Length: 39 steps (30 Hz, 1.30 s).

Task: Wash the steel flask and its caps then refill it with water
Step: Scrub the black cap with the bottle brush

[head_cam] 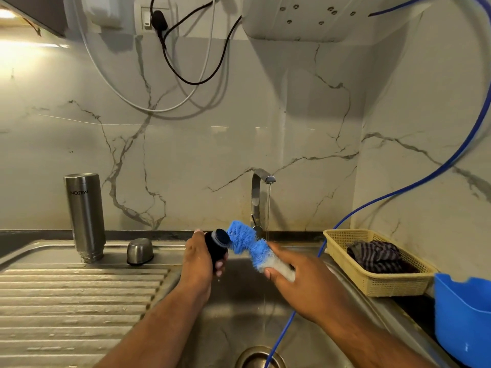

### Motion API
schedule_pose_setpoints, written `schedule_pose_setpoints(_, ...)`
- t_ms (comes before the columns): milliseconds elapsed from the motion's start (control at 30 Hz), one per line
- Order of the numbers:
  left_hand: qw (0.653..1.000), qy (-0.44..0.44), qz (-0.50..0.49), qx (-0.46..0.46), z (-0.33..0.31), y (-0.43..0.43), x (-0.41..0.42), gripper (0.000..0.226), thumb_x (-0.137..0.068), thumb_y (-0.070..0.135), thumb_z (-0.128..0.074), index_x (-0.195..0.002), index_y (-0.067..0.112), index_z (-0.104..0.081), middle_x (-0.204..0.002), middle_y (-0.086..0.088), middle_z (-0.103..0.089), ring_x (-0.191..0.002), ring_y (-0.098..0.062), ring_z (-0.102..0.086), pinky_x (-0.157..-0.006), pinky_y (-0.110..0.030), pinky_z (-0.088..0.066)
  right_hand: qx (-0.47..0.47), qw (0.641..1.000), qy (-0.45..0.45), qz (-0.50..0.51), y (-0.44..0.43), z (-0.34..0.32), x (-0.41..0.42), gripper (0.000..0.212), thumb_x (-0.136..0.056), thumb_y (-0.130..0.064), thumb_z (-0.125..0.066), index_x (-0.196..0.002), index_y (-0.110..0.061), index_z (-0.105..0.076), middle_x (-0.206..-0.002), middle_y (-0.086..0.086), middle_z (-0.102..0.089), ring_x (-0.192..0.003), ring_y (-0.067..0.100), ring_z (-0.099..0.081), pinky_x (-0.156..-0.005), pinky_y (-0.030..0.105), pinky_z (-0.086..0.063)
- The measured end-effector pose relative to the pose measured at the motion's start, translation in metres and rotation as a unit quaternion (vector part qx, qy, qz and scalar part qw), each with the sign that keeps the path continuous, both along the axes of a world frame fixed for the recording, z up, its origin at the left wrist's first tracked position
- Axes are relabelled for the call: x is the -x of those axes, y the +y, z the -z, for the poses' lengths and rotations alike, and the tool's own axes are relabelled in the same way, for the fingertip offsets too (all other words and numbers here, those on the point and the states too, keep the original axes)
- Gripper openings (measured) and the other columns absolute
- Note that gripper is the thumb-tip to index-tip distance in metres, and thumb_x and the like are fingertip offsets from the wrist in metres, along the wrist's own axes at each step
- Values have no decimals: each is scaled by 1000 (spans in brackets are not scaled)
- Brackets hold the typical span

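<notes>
While the left hand grips a half-hidden black cap, the right hand clasps the brush, hiding its handle.

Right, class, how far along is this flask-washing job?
Looks done: the steel flask stands upside down on the drainboard, the steel outer cap mouth-down beside it, probably both washed. In hand: the left hand grips the black inner cap while the right hand holds the blue brush against it; the tap runs. Left: rinsing that cap, refilling the flask.
</notes>
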<state>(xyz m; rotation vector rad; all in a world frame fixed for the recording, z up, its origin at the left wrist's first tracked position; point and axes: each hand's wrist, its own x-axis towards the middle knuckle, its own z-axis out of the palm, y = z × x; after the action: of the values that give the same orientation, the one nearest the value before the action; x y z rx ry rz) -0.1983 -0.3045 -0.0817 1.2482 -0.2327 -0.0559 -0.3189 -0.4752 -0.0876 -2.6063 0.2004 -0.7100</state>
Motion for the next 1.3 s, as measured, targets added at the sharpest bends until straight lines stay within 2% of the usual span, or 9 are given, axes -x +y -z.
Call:
schedule_pose_setpoints(233,995,49,16,83,1,-7,-1,52,-107,48,-35,-119,4,-60,-99,-18,-62,-68,-18,-48,-65,-34,-46,-4,1000,13,16,-5,2,4,64,-93,-63,-58,-151,-55,-33,-135,-21,-63,-114,0,-59,-96,26,-52)
schedule_pose_setpoints(367,998,41,9,46,4,-4,-4,44,-106,47,-36,-112,11,-61,-109,-17,-67,-90,-28,-56,-88,-43,-49,22,1000,0,5,-4,-2,9,59,-93,-65,-55,-147,-64,-29,-133,-26,-63,-114,-2,-60,-95,21,-50)
schedule_pose_setpoints(433,1000,23,17,4,7,-5,-2,42,-106,48,-36,-111,15,-61,-111,-14,-65,-93,-28,-56,-92,-45,-49,27,999,-26,-7,-3,-3,8,59,-94,-65,-54,-146,-68,-26,-135,-26,-62,-115,-3,-58,-97,23,-51)
schedule_pose_setpoints(567,997,-6,62,-53,15,-20,12,48,-105,52,-33,-116,14,-60,-104,-17,-65,-82,-24,-54,-70,-37,-48,37,998,-56,-4,2,-3,0,57,-96,-62,-51,-141,-76,-19,-124,-20,-68,-106,-1,-60,-90,25,-53)
schedule_pose_setpoints(767,997,75,-7,30,-3,1,0,64,-106,56,-23,-110,3,-59,-73,-10,-52,-63,-17,-44,-60,-32,-37,86,995,-21,-41,6,-3,7,58,-101,-58,-48,-141,-77,-10,-124,-19,-64,-104,-2,-55,-81,12,-44)
schedule_pose_setpoints(900,996,7,2,-92,2,-12,22,70,-105,56,-14,-100,6,-63,-60,-4,-58,-45,-8,-45,-43,-21,-36,96,994,-37,-38,17,-9,1,56,-103,-55,-43,-137,-76,-3,-122,-18,-60,-102,-2,-50,-85,16,-44)
schedule_pose_setpoints(967,995,22,-2,-101,2,-21,26,66,-107,52,-15,-99,5,-61,-59,-3,-59,-40,-7,-42,-36,-18,-33,98,993,-44,-37,20,-10,1,56,-104,-55,-43,-139,-74,-3,-124,-19,-60,-105,-2,-50,-86,16,-43)
schedule_pose_setpoints(1133,993,83,-15,-88,-1,-3,10,58,-108,52,-17,-112,13,-60,-60,-3,-55,-44,-10,-35,-39,-23,-27,117,992,-20,-43,16,-4,6,61,-104,-58,-40,-141,-76,4,-122,-19,-59,-102,-1,-50,-75,8,-34)
schedule_pose_setpoints(1300,994,70,27,-76,3,-24,26,60,-109,49,-16,-110,6,-58,-56,-1,-48,-36,-7,-35,-34,-21,-29,115,989,-84,-35,27,-9,1,60,-106,-52,-39,-149,-67,-1,-115,-18,-58,-98,2,-55,-83,20,-50)
